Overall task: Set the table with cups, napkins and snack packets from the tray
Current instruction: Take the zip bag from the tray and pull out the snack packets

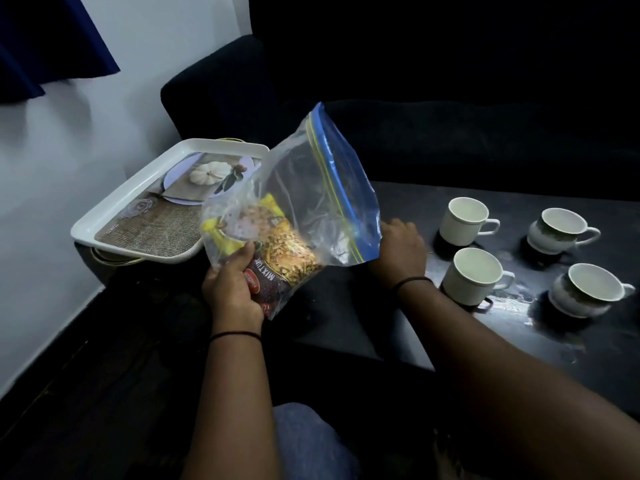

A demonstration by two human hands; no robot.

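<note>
My left hand [235, 289] grips the bottom of a clear zip bag [311, 188] with a blue seal, held tilted above the table's left end. Inside it lies a snack packet [277, 258] printed "MIXTURE". My right hand [401, 247] holds the bag's blue-sealed edge on the right side. Several white cups stand on the dark table [363, 317] to the right, the nearest one [474, 275] just beside my right wrist and another [465, 220] behind it. The white tray [138, 188] sits at the far left; no cups or packets show on its visible part.
A dark sofa [415, 98] runs behind the table. A white wall [52, 202] lies to the left, with a blue curtain [41, 46] above. Two more cups [561, 230] [588, 289] stand at the right. My knee [304, 441] shows below.
</note>
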